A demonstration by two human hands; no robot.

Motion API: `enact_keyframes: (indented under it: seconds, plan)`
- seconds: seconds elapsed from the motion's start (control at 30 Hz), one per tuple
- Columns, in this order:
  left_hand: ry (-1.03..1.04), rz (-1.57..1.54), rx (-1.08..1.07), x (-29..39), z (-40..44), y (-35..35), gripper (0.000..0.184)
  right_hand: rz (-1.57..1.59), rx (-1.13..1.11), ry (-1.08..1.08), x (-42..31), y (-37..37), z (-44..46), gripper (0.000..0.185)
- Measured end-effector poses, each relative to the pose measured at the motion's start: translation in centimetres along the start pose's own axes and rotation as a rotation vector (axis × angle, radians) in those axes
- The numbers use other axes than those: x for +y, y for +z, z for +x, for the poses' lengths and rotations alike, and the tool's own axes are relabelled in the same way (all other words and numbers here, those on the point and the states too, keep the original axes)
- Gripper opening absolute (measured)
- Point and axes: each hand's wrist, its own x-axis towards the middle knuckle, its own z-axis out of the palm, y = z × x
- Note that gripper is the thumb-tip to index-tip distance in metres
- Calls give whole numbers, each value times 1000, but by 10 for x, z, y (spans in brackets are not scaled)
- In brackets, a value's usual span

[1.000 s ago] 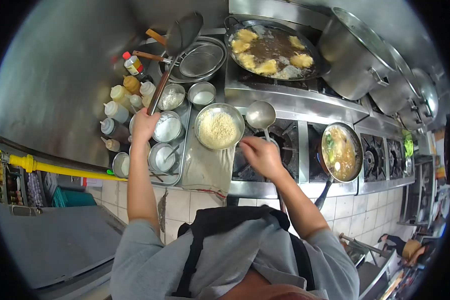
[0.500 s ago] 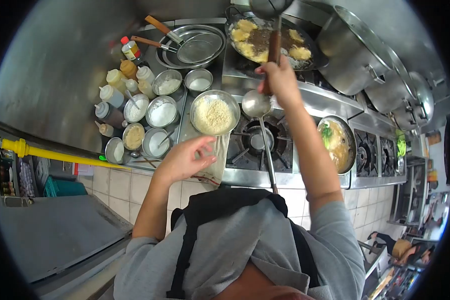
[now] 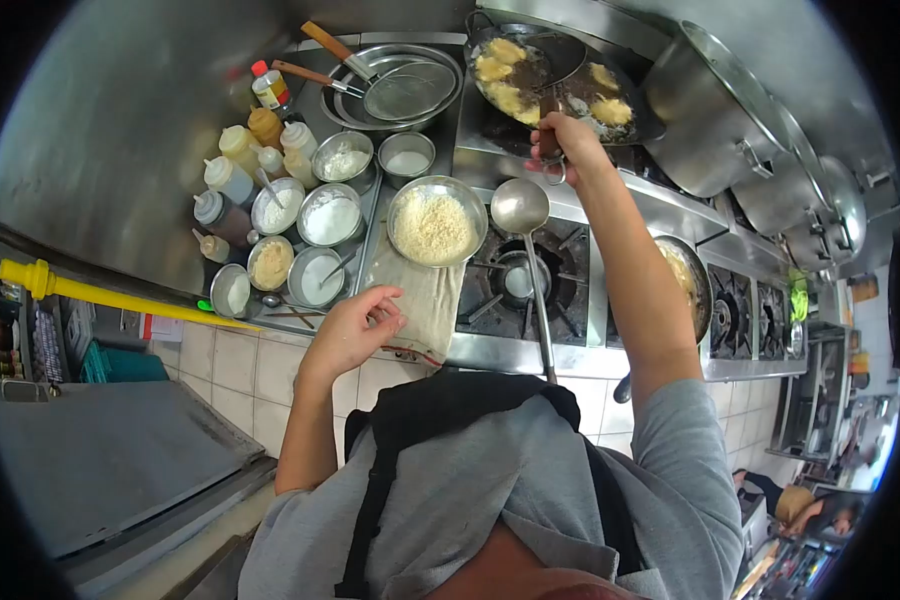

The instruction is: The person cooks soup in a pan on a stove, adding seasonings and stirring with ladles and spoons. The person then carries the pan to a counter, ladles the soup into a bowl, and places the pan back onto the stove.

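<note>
My right hand (image 3: 568, 145) grips the wooden handle (image 3: 549, 118) of a round skimmer (image 3: 560, 58); its head is low over the dark oil in the wok (image 3: 650, 122). Several golden battered pieces (image 3: 510, 97) float there in bubbling oil. Holding nothing, my left hand (image 3: 355, 325) hovers with loosely bent fingers beside a folded cloth (image 3: 415, 310). Beyond that cloth stands a metal bowl of pale crumbs (image 3: 433, 225). A long-handled ladle (image 3: 521, 207) lies across the burner between my arms.
Several metal tubs of white powder (image 3: 330, 217) and squeeze bottles (image 3: 228, 180) stand at left. Sieves (image 3: 410, 92) rest in a basin behind them. Tall stockpots (image 3: 705, 120) line the back right. A pan of food (image 3: 682, 270) is partly hidden by my right forearm.
The skimmer has come down over the oil from higher up. My right hand has turned with its handle. My left hand has drawn back slightly, down and to the left.
</note>
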Motion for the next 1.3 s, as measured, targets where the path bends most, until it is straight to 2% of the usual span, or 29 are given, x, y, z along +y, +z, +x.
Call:
enact_keyframes:
  seconds: [0.1,0.17,0.2,0.5,0.7,0.9,0.97,1.07,1.3]
  plan:
    - [-5,-24,11,-2,0,-2,38,145,-14,-4,8,10,1,13]
    - [-2,-27,6,-2,1,-2,38,237,-148,6,8,11,0,14]
    - [-2,-32,5,-3,1,-2,37,384,-145,-15,10,16,2,13]
    - [-11,-39,-13,-11,4,1,37,530,-148,-54,-5,6,-17,9]
    - [-9,-60,-31,-12,6,0,37,305,-33,-111,-14,-15,-11,11]
    - [-15,-62,-37,-11,7,2,37,-80,192,-188,2,-25,14,14]
    - [-24,-63,-39,-12,7,2,37,-86,234,-189,9,-22,21,13]
    - [-23,-68,-43,-15,8,2,37,-312,286,-280,15,-19,19,23]
    - [-19,-70,-54,-13,12,7,40,-527,347,-351,36,-16,6,37]
